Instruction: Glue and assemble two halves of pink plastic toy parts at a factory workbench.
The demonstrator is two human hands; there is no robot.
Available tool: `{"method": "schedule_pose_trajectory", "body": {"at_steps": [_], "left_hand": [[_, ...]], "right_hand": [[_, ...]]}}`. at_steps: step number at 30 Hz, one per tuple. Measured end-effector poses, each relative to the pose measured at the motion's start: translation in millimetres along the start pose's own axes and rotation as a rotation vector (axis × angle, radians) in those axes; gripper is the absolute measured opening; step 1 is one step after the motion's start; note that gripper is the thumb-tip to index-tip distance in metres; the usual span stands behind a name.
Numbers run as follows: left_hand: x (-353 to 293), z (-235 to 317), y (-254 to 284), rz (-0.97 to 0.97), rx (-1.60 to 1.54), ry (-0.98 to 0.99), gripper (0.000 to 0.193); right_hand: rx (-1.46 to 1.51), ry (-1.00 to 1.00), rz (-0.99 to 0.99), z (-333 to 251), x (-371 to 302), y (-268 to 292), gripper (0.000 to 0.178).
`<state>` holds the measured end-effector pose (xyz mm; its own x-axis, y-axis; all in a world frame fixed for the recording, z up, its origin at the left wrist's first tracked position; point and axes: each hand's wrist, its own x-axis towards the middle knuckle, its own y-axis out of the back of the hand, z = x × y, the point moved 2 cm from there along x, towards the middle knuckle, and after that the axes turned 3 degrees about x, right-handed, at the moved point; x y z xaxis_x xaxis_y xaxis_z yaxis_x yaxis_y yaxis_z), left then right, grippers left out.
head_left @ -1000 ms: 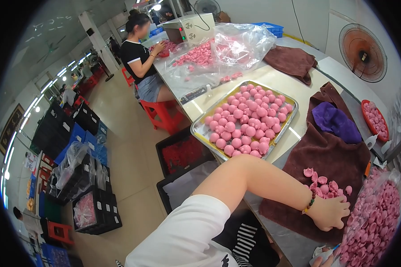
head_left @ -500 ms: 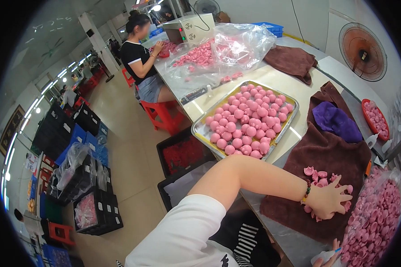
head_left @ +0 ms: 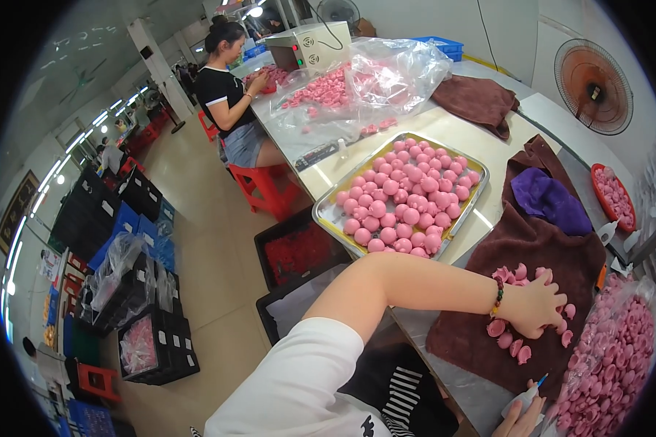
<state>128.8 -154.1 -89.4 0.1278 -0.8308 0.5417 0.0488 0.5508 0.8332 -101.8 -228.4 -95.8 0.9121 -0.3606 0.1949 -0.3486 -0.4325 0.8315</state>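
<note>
My left hand (head_left: 533, 306) reaches across from the left, palm down, fingers spread over loose pink half-shell pieces (head_left: 496, 328) on a brown cloth (head_left: 474, 349). Several pieces show around its fingers; what lies beneath the palm is hidden. At the lower edge my right hand (head_left: 519, 422) is closed around a small white squeeze bottle (head_left: 523, 399) with a thin blue tip pointing up. Beside it lies a clear plastic bag full of pink half-shells (head_left: 608, 364). Farther back, round pink balls (head_left: 410, 215) fill a metal tray (head_left: 328, 223).
A purple cloth (head_left: 550, 200) lies on the brown one. A red basket (head_left: 602, 195) of pink pieces stands at the right, near a fan (head_left: 594, 91). Black crates (head_left: 270, 295) sit below the table's left edge. A co-worker (head_left: 226, 95) sits at the far end.
My left hand has shifted slightly up and left, and the pink pieces beneath it are more spread out. My right hand and the bottle have risen farther into view.
</note>
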Motion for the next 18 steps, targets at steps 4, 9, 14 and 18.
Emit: {"method": "schedule_pose_trajectory", "body": {"at_steps": [4,9,14,18], "left_hand": [[-4.9,-23.9,14.5,-0.014,0.010,0.084,0.022],[-1.3,-17.5,18.9,0.175,-0.012,0.050,0.027],[-29.3,49.0,28.1,-0.049,-0.251,-0.270,0.043],[-47.8,35.1,13.3,-0.034,-0.164,-0.289,0.037]], "right_hand": [[-0.011,-0.013,0.043,1.4,-2.1,-1.2,0.052],[-0.009,-0.016,0.035,-2.2,-0.3,-0.5,0.053],[-0.036,-0.080,0.023,3.8,-4.6,-1.6,0.053],[-0.050,-0.072,0.054,8.5,-7.4,-4.2,0.053]]}}
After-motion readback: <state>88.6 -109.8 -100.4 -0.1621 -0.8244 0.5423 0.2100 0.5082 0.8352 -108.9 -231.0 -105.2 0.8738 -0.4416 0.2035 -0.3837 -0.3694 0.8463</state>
